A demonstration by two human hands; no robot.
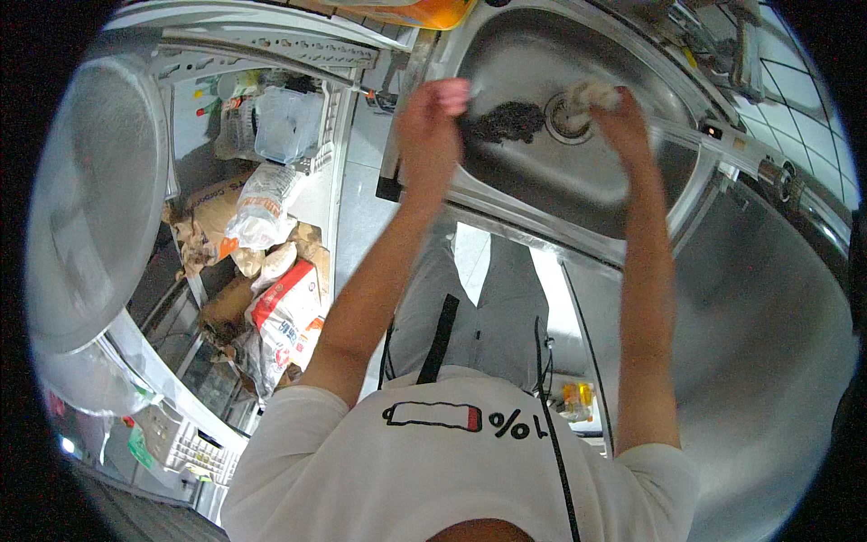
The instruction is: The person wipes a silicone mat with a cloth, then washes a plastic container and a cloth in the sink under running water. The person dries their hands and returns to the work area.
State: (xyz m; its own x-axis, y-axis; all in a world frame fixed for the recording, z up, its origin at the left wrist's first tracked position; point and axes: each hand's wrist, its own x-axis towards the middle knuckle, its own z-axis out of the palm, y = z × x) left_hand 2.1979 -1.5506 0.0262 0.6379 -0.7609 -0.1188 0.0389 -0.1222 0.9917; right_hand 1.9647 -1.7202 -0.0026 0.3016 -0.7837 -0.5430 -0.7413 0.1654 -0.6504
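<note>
My left hand [437, 112] is raised at the left rim of a stainless steel sink [515, 51], its fingers curled and blurred; whether it grips anything is unclear. Beside it in the basin lies a dark, wet-looking clump [508, 122], stretching towards the drain [567, 122]. Over the drain, my right hand [620, 115] holds a pale, crumpled cloth-like piece [593, 98], also blurred by motion. I cannot tell whether the left hand touches the dark clump.
Left of me, shelves hold a clear plastic container [288, 125], paper bags and a red-and-white printed sack [288, 311]. A large translucent round container [98, 203] stands at far left. An orange item [413, 10] is beyond the sink; a metal surface [752, 352] curves at right.
</note>
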